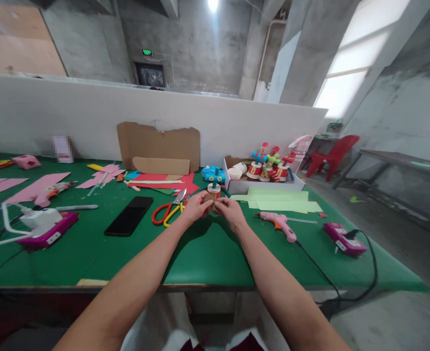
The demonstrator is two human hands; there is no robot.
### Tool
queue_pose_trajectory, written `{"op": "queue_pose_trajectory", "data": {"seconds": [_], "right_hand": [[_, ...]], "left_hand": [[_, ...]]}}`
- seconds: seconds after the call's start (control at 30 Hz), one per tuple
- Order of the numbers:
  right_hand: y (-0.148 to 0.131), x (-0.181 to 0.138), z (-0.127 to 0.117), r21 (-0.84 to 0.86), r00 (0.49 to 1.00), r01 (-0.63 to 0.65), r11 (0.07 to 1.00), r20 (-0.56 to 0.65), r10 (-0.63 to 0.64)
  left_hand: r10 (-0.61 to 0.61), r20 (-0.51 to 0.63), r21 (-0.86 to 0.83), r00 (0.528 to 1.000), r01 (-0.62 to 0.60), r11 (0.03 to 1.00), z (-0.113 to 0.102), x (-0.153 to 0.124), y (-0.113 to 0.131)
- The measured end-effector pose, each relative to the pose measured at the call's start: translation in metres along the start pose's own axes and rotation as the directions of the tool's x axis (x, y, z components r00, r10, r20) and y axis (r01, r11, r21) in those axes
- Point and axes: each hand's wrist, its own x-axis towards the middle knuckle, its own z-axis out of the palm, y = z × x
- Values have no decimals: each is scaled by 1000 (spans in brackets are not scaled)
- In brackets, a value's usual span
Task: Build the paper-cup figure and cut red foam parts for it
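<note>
My left hand (196,208) and my right hand (231,210) meet over the green table, both with fingers pinched on a small piece of brown cardboard (211,197). Right behind the fingertips stands a paper cup figure (214,187) with a red band and dark spring-like arms; my hands partly hide it. Whether the fingers also touch the cup I cannot tell. Beyond it is a blue toy-like piece (213,174). Scissors (169,209) with red and yellow handles lie just left of my left hand.
A white box (266,185) at back right holds several cup figures. Right lie green paper (279,200), a pink glue gun (279,224) and a purple power strip (344,240). Left are a black phone (129,216) and another power strip (50,237). Cardboard (158,146) leans behind.
</note>
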Motion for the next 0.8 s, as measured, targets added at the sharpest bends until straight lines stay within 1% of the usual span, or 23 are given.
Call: {"op": "queue_pose_trajectory", "data": {"seconds": [0.13,0.23,0.37,0.47,0.53,0.63,0.8], "right_hand": [[0,0,1,-14,1000,6,1000,-9,-6],[1,1,1,-42,999,20,999,-27,-21],[2,1,1,-68,998,35,997,-52,-39],[3,2,1,-72,997,47,996,-63,-52],[3,2,1,-68,996,51,996,-74,-56],[3,2,1,-37,996,40,999,-82,-42],[2,2,0,6,998,-19,1000,-57,19]], "left_hand": [[1,-9,20,1000,-1,1000,-1,0,-1],[38,-25,73,999,-36,997,0,0,0],[150,-54,197,987,-137,971,2,-1,0],[263,-51,334,963,-232,914,3,-3,-1],[302,-32,400,953,-265,878,2,-4,-1],[278,-12,397,960,-251,883,1,-4,-2],[172,-47,253,984,-155,955,0,-2,-2]]}}
